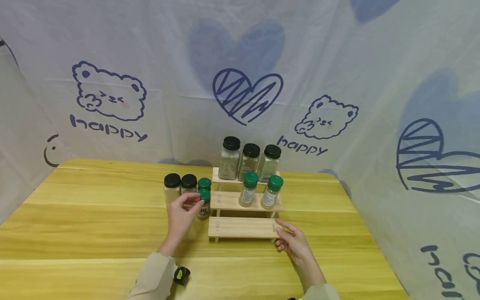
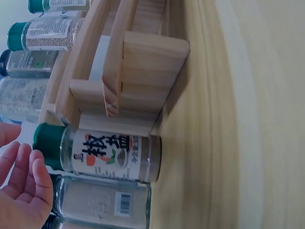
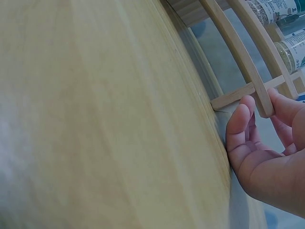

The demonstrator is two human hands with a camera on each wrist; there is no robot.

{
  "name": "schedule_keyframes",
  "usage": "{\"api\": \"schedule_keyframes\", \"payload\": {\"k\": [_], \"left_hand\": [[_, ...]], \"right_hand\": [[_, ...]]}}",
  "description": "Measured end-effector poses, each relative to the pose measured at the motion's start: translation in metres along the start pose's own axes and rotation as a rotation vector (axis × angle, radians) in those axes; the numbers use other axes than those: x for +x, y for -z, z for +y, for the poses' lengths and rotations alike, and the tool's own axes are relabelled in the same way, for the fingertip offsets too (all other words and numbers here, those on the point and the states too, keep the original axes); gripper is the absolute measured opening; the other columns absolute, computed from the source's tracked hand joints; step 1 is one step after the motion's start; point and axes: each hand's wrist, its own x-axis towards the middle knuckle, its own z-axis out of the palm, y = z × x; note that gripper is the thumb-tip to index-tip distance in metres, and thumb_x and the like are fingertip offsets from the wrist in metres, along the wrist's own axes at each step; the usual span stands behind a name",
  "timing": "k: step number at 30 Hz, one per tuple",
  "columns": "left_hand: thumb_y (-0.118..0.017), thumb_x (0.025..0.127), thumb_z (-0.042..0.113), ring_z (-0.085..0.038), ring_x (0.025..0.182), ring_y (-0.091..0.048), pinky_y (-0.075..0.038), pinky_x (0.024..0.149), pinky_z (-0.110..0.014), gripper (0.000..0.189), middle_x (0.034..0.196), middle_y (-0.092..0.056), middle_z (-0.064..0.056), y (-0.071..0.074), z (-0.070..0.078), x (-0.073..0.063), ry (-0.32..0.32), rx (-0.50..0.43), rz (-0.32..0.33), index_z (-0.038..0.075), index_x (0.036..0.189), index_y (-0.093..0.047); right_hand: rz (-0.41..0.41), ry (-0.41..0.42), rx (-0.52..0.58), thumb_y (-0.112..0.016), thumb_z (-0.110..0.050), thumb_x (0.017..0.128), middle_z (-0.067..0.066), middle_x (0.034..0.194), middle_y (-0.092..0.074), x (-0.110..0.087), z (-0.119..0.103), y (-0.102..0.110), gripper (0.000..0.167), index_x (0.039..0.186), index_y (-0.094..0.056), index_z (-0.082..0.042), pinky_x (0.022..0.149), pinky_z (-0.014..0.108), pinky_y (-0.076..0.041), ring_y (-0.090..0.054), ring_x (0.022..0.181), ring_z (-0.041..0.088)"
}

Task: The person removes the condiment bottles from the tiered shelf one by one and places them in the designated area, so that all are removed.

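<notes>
A three-step wooden spice rack [image 1: 243, 227] stands on the table. My left hand [image 1: 183, 214] is at the green cap of a spice jar [image 2: 109, 152] left of the rack; in the left wrist view its loosely bent fingers are beside the cap, not closed round it. With thumb and fingers on either side of the board, my right hand [image 1: 296, 243] holds the right end of the lowest step. Two green-capped jars [image 1: 247, 191] stand on the middle step, and three black-capped jars [image 1: 229, 162] on the top step.
Left of the rack, two black-capped jars [image 1: 172, 191] and another green-capped jar [image 1: 204, 183] stand close beside the labelled one. The wooden table [image 1: 93, 233] extends on both sides. A printed curtain [image 1: 168, 83] hangs behind it and along the right.
</notes>
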Motion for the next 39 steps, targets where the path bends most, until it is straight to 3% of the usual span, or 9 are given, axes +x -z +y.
{"api": "schedule_keyframes", "payload": {"k": [10,21,39], "left_hand": [[-0.065,0.073,-0.013,-0.025,0.066,-0.058,-0.046,0.058,-0.014,0.011,0.079,-0.063,-0.025,-0.008,0.042,-0.005,-0.106,-0.047,0.049,-0.015,0.084,-0.062],[-0.064,0.074,-0.013,-0.028,0.066,-0.058,-0.048,0.059,-0.016,0.01,0.079,-0.062,-0.026,-0.015,0.047,-0.004,-0.122,-0.078,-0.002,-0.014,0.084,-0.062],[-0.063,0.076,-0.012,-0.036,0.074,-0.06,-0.052,0.062,-0.026,0.012,0.085,-0.062,-0.026,-0.032,0.06,0.003,-0.051,-0.135,-0.113,-0.014,0.087,-0.061]], "right_hand": [[0.012,-0.003,-0.018,-0.053,-0.005,0.089,0.002,0.073,-0.058,0.001,0.0,0.0,0.044,0.13,-0.041,0.005,0.048,0.02,-0.047,-0.055,0.054,0.01],[0.01,-0.004,-0.022,-0.053,-0.005,0.089,0.002,0.073,-0.058,0.001,0.0,0.0,0.045,0.131,-0.04,0.005,0.048,0.019,-0.047,-0.055,0.053,0.009],[0.004,0.0,-0.018,-0.053,-0.004,0.089,0.002,0.071,-0.058,0.002,0.0,0.001,0.044,0.13,-0.04,0.006,0.047,0.019,-0.047,-0.055,0.053,0.01]]}}
